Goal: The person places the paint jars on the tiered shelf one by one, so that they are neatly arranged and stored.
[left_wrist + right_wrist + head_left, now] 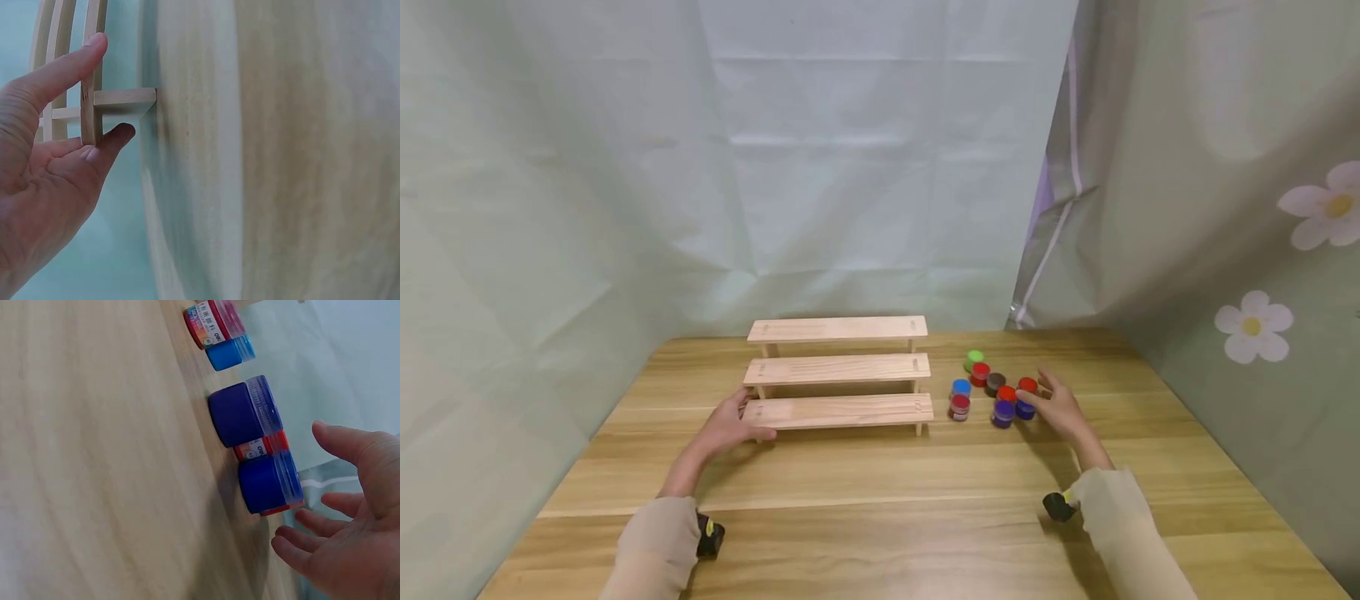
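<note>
A three-tier wooden stand (842, 410) of pale planks stands on the table. My left hand (733, 425) holds the left end of its lowest plank (91, 106), thumb along the front edge and fingers at the end and behind. Small paint jars with coloured lids are grouped right of the stand. My right hand (1060, 408) hovers beside the rightmost ones, fingers spread and slightly bent, holding nothing. Nearest to it in the right wrist view are a blue jar (265, 482) and a dark purple-blue jar (240, 414). Red-lidded jars are partly hidden behind these two.
Farther left in the group are a blue-lidded jar (961, 388), a dark red jar (959, 407), a brown jar (995, 382) and a green jar (974, 358). Pale curtains (865, 167) hang behind the wooden table (880, 517), with a flowered one (1195, 250) at the right.
</note>
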A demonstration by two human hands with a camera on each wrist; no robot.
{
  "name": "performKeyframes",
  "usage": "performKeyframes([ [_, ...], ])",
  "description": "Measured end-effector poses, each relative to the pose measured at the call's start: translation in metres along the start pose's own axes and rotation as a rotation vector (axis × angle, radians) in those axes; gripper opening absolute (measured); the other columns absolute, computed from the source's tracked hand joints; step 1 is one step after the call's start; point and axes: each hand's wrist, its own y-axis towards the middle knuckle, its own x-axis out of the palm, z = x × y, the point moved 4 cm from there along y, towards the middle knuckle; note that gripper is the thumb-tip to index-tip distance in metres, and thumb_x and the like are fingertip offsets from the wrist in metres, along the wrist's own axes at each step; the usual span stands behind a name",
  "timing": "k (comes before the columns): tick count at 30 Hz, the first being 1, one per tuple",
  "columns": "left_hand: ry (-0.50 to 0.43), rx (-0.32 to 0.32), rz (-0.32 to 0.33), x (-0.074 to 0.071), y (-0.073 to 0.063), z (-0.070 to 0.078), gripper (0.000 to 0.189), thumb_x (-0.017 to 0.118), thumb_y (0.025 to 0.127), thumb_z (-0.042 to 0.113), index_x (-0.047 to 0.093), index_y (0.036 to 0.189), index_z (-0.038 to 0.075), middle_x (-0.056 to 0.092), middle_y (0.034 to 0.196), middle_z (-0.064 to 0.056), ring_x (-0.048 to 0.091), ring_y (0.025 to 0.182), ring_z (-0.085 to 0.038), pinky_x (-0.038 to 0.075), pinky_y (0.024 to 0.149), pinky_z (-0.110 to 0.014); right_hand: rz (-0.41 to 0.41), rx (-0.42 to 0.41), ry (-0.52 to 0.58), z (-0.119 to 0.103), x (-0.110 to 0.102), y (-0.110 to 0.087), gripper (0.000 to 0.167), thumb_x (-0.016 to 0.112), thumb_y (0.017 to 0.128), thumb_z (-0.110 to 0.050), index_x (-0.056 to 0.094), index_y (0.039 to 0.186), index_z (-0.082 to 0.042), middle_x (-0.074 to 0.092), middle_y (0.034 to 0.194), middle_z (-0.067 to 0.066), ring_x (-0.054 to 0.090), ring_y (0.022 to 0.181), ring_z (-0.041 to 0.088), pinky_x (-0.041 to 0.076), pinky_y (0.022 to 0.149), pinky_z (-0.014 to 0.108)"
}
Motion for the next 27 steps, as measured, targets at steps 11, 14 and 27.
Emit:
performKeyframes([
  [11,-0.030,-0.051,-0.026,-0.001,-0.001,-0.003,0.095,0.081,0.079,0.021,0.023,0.142,-0.021,0.034,0.144,-0.044,0.041,0.132,-0.053,0.040,0.108,-0.055,0.020,0.070,0.124,0.010,0.002,-0.008,0.078,0.064,0.093,-0.017,0.017,0.148,0.012,0.030,0.149,0.036,0.031,0.138,0.049,0.031,0.115,0.056],
  [14,-0.044,-0.054,-0.026,-0.001,-0.001,-0.004,0.094,0.081,0.079,0.020,0.024,0.142,-0.021,0.035,0.143,-0.044,0.040,0.133,-0.052,0.040,0.108,-0.055,0.031,0.072,0.140,0.016,0.005,-0.007,0.074,0.065,0.092,-0.016,0.023,0.146,0.013,0.034,0.147,0.036,0.035,0.135,0.048,0.032,0.115,0.054],
  [27,-0.075,-0.083,-0.053,-0.003,-0.001,-0.005,0.087,0.078,0.083,0.022,0.029,0.141,-0.019,0.040,0.141,-0.041,0.045,0.130,-0.049,0.041,0.108,-0.054,0.065,0.055,0.122,0.021,0.004,-0.008,0.057,0.066,0.092,-0.012,0.039,0.137,0.010,0.044,0.141,0.034,0.045,0.129,0.045,0.037,0.111,0.051],
])
